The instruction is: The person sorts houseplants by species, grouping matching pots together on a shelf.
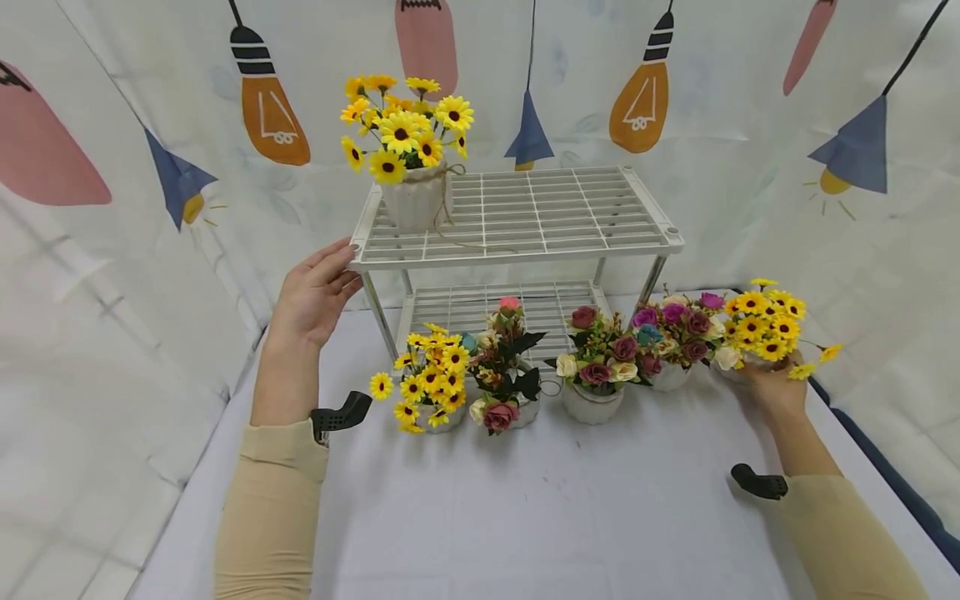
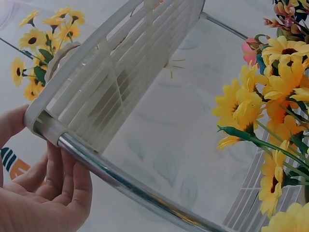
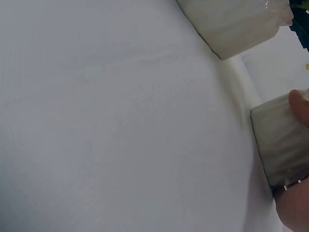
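My left hand grips the front left corner of a white two-tier rack. In the left wrist view, the thumb lies on the top shelf's edge and the fingers curl beneath it, beside the metal leg. On that shelf's left end stands a white pot of yellow daisies tied with twine. At the far right, my right hand holds another pot of yellow daisies. The right wrist view shows its whitish pot between thumb and fingers, its base at the tablecloth.
Before the rack stand a yellow daisy pot, a dark-leaved rose pot, a mixed rose pot and a purple-flowered pot. A white cloth covers the table. Behind hangs a lamp-patterned curtain.
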`<state>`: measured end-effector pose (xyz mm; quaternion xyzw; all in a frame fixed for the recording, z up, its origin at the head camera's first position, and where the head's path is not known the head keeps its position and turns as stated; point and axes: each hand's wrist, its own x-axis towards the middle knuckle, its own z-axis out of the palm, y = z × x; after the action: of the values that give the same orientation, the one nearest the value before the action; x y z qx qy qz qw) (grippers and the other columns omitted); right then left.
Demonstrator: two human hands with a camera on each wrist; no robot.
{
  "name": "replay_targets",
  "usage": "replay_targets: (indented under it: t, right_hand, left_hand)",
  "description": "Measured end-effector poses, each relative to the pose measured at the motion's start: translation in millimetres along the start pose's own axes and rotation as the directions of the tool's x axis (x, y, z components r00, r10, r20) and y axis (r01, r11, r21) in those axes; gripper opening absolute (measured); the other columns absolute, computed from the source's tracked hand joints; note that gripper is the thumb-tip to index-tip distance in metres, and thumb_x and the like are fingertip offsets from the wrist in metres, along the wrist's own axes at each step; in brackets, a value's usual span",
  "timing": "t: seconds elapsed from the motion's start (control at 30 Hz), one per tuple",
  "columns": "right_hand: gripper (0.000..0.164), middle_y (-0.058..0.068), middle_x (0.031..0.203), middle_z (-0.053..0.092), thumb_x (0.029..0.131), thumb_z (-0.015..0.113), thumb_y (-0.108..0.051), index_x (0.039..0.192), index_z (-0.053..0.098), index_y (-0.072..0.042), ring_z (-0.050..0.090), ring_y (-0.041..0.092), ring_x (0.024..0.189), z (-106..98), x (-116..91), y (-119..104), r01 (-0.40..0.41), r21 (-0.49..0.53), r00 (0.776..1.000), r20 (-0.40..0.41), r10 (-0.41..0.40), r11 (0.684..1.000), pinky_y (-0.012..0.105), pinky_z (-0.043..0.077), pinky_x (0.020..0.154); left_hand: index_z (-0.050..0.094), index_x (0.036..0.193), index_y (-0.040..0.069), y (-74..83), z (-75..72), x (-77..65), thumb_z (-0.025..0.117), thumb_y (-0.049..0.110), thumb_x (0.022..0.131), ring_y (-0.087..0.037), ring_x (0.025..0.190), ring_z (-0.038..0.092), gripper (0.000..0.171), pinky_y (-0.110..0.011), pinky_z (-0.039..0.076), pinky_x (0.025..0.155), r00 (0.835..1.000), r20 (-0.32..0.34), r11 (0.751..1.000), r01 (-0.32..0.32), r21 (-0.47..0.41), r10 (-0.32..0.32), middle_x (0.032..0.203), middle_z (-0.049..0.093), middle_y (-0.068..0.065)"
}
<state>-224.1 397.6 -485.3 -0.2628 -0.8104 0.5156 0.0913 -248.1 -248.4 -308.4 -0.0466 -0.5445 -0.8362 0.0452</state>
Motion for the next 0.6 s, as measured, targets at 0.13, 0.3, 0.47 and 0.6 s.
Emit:
replay_targets:
  t: [0.13,0.3,0.47,0.6]
  right_hand:
    - [0.082,0.016,0.167,0.020,0.099,0.066,-0.019,0.164,0.017,-0.006,0.028,0.023,0.144,-3.6,-2.3,0.1,0.015,0.033,0.999,0.043,-0.016,0.999,0.032,0.031,0.115]
    - [0.083,0.021,0.162,0.028,0.098,0.068,-0.021,0.162,0.020,-0.003,0.037,0.030,0.137,-2.9,-3.9,1.3,0.018,-0.002,0.999,0.033,-0.018,1.000,0.034,0.040,0.108]
    - [0.085,0.025,0.161,0.027,0.095,0.065,-0.019,0.161,0.017,0.003,0.029,0.039,0.146,1.6,-5.2,3.1,0.022,-0.056,0.999,-0.043,-0.024,0.998,0.049,0.029,0.118]
    - [0.086,0.018,0.166,0.021,0.095,0.068,-0.025,0.161,0.019,-0.001,0.023,0.031,0.151,2.7,-9.2,-1.0,-0.021,0.019,0.996,-0.089,0.022,1.000,0.044,0.024,0.120]
  left_hand:
    - [0.064,0.129,0.001,2.1,-0.7,-0.1,0.074,0.015,0.098,-0.017,0.099,0.065,0.036,-0.028,0.050,0.090,1.000,0.001,1.000,-0.005,-0.017,0.005,0.121,0.067,-0.012]
    - [0.060,0.135,-0.001,4.8,0.1,-0.5,0.074,0.016,0.098,-0.016,0.100,0.065,0.043,-0.027,0.050,0.090,1.000,-0.004,1.000,-0.011,-0.001,0.011,0.119,0.069,-0.010]
    - [0.062,0.132,0.001,4.0,-0.3,-2.2,0.073,0.015,0.098,-0.017,0.101,0.065,0.038,-0.027,0.050,0.090,1.000,-0.013,1.000,0.001,-0.020,-0.002,0.119,0.068,-0.009]
    - [0.061,0.132,0.001,2.3,0.7,-1.9,0.072,0.015,0.099,-0.017,0.101,0.065,0.038,-0.027,0.050,0.090,1.000,-0.014,1.000,0.002,0.000,-0.002,0.119,0.068,-0.009]
